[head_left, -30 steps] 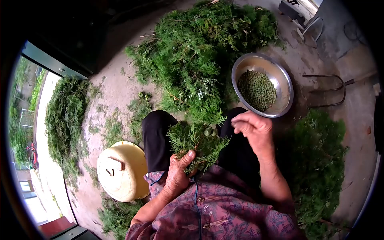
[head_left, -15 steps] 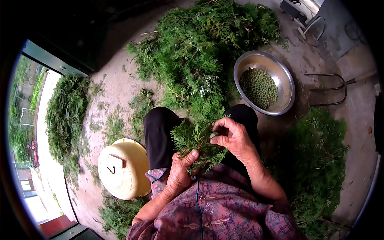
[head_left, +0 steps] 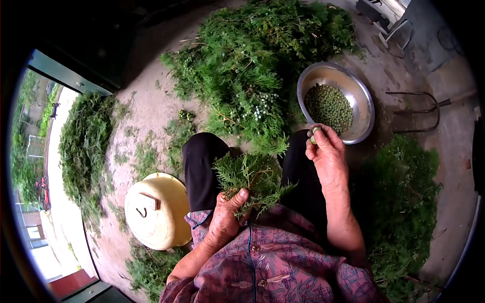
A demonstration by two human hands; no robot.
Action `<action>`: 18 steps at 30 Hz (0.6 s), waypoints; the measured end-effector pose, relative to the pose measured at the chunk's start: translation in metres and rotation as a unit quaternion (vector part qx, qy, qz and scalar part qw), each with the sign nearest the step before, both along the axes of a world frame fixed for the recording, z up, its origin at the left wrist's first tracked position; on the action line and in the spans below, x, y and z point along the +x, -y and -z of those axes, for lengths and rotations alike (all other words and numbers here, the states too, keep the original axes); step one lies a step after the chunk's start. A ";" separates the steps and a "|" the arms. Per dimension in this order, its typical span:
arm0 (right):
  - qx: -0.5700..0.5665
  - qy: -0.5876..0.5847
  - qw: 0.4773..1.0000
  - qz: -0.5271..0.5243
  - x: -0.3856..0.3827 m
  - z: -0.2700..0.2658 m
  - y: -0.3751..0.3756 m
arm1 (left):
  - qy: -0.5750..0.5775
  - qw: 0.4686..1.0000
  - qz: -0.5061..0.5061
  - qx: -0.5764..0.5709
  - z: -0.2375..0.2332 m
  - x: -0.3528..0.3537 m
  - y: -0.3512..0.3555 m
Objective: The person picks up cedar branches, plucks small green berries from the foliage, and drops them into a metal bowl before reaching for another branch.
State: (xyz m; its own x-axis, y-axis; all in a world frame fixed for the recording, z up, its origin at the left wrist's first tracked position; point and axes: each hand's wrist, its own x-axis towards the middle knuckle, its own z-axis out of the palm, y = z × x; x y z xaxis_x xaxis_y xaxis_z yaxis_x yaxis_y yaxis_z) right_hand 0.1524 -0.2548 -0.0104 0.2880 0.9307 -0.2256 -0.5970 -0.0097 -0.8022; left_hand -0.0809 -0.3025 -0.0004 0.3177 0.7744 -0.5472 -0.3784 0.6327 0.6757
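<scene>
My left hand (head_left: 228,214) is closed round the stem of a green conifer sprig (head_left: 252,179), which lies over my lap between my knees. Pinched between the thumb and fingertips of my right hand (head_left: 327,154) is a small green cone (head_left: 315,135). That hand is at the near rim of a metal basin (head_left: 365,96), overlapping it in this view. Many round green cones (head_left: 329,108) cover the basin's bottom.
A large heap of cut conifer branches (head_left: 252,65) lies ahead. More cuttings lie at left (head_left: 83,146) and right (head_left: 399,202). An upturned cream-coloured basin (head_left: 169,217) sits by my left knee. Beyond the metal basin is a pitchfork (head_left: 435,108).
My right hand has moved from the sprig forward and right to the metal basin, carrying the green cone. My left hand stays in place with the sprig.
</scene>
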 end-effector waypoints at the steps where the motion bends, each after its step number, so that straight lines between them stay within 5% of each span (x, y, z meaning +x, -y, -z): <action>1: -0.012 -0.031 0.999 0.002 0.008 0.002 -0.002 | 0.001 1.000 0.004 0.009 -0.001 0.000 -0.001; 4: -0.026 -0.077 0.996 0.024 0.043 0.020 -0.016 | 0.005 1.000 -0.006 0.021 -0.009 0.003 -0.006; 7: -0.082 -0.243 0.938 0.232 0.087 0.017 -0.050 | 0.009 1.000 0.003 0.024 -0.005 0.001 -0.008; 10: 0.012 -0.198 0.964 0.179 0.166 0.037 -0.063 | -0.155 0.965 0.146 0.155 -0.017 -0.010 -0.018; 14: -0.041 -0.152 0.950 0.269 0.192 0.036 -0.069 | -0.441 0.748 0.047 0.494 -0.001 -0.002 -0.022; 18: -0.045 -0.191 0.939 0.283 0.187 0.046 -0.064 | -0.533 0.588 0.068 0.605 -0.013 -0.012 -0.028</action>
